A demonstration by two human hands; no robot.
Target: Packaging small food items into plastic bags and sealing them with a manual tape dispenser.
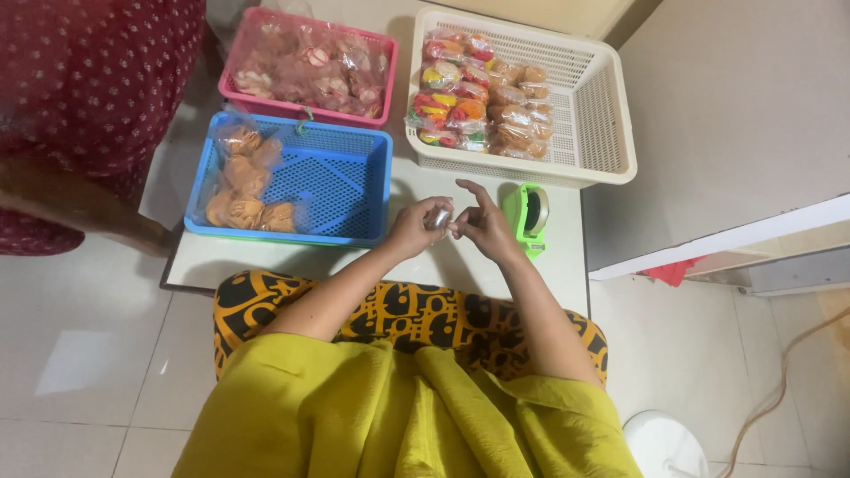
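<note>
My left hand (414,226) and my right hand (482,226) meet over the low white table (266,261), in front of my lap. Together they pinch a small clear plastic packet (439,216); what it holds is too small to make out. A green tape dispenser (529,215) stands just right of my right hand. The blue basket (341,190) with several bags of brown snacks (243,181) lies left of my left hand.
A cream basket (611,115) at the back right holds rows of packed colourful and brown snacks. A pink basket (310,66) of wrapped snacks sits behind the blue one. A person in dark red dotted cloth (80,88) is at the left. A cord (779,381) lies on the tiled floor.
</note>
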